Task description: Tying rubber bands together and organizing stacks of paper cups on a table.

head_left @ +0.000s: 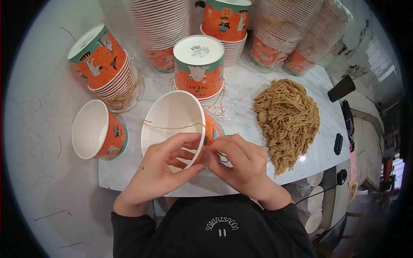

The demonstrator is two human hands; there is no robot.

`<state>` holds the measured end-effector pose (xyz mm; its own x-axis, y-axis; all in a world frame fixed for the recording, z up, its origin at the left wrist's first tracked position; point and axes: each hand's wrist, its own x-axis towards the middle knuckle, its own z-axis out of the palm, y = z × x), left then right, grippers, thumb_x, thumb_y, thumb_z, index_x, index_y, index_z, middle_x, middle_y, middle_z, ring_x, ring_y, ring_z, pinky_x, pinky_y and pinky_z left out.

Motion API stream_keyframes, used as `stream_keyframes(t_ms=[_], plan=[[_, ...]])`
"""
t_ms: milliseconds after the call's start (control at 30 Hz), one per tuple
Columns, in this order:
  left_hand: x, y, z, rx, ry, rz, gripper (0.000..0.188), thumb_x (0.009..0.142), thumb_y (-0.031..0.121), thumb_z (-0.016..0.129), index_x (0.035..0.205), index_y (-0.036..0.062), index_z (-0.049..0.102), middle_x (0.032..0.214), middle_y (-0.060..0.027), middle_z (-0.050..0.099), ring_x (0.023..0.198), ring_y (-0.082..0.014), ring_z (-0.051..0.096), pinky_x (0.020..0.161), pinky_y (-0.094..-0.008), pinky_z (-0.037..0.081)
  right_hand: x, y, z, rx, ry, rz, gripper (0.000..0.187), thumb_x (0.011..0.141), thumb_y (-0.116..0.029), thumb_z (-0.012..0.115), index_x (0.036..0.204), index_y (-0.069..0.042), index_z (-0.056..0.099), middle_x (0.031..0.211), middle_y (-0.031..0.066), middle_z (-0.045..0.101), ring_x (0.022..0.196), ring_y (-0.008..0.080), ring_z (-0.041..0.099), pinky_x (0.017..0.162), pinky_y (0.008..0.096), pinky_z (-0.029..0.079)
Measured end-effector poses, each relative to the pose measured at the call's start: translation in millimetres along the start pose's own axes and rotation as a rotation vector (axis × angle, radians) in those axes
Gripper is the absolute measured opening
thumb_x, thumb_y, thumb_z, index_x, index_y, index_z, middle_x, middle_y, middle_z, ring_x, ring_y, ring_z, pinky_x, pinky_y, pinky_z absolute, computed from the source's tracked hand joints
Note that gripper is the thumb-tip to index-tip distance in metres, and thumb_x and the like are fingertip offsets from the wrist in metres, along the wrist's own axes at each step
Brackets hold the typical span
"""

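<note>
Two hands work at the near table (pixel 241 92) edge: left hand (pixel 165 165) clamps the paper bucket (pixel 174 122) rim, right hand (pixel 238 161) fingers pinch a thin string (pixel 172 127), seemingly tying it through the rim; tightening needs steady tension.

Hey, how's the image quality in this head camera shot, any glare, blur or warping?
Head view: strong fisheye warping, with the white table edge bowing and black corners at the rim; bright, even light with soft shadows; a small glare spot beside the twine pile; both hands and the held paper cup look sharp; the far right edge is dim and smeared.
</note>
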<state>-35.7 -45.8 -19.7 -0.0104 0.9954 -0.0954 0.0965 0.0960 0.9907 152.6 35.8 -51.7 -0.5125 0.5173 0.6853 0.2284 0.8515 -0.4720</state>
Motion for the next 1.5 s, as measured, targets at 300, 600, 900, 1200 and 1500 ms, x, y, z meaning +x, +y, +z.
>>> stream_keyframes(t_ms=[300,600,900,1200,1500], plan=[[6,-15,-7,-0.127,-0.082,0.034,0.029,0.094,-0.004,0.069,0.122,-0.0056,0.063,0.11,-0.0077,0.072,0.097,-0.0121,0.07,0.082,-0.0253,0.056,-1,1,-4,-0.015,-0.013,0.022,0.024,0.074,0.004,0.08,0.095,-0.005,0.071,0.087,0.0067,0.072,0.07,0.0205,0.072,0.059,0.0293,0.056],[15,-9,8,-0.064,-0.017,0.046,0.011,0.099,0.0,0.065,0.108,-0.0055,0.067,0.1,-0.0069,0.073,0.094,-0.0112,0.071,0.085,-0.0266,0.057,-6,9,-7,0.1,0.005,0.081,0.02,0.08,0.001,0.078,0.098,-0.004,0.07,0.088,0.0091,0.07,0.068,0.0248,0.071,0.058,0.0324,0.056],[23,-8,13,0.053,-0.005,0.072,0.009,0.1,0.004,0.064,0.1,-0.0048,0.062,0.096,-0.0072,0.072,0.093,-0.0119,0.071,0.082,-0.0275,0.057,-5,21,-43,-0.169,-0.21,0.128,0.015,0.082,-0.005,0.078,0.095,-0.008,0.072,0.088,0.0078,0.069,0.076,0.0267,0.069,0.065,0.037,0.054],[36,-11,29,-0.152,-0.1,0.067,0.011,0.105,0.007,0.058,0.107,-0.004,0.061,0.1,-0.0083,0.071,0.098,-0.0124,0.07,0.085,-0.0276,0.056,-13,16,-29,0.123,0.087,0.217,0.033,0.083,0.0,0.078,0.114,0.001,0.069,0.103,0.0165,0.073,0.089,0.029,0.073,0.077,0.0341,0.057],[34,13,37,0.57,0.047,0.378,0.011,0.097,0.007,0.065,0.104,0.0002,0.064,0.091,-0.0128,0.069,0.08,-0.0258,0.071,0.068,-0.0362,0.054,-7,12,-23,0.113,0.075,0.176,0.034,0.08,0.004,0.079,0.113,0.0,0.072,0.103,0.0142,0.074,0.088,0.027,0.073,0.076,0.0337,0.059]])
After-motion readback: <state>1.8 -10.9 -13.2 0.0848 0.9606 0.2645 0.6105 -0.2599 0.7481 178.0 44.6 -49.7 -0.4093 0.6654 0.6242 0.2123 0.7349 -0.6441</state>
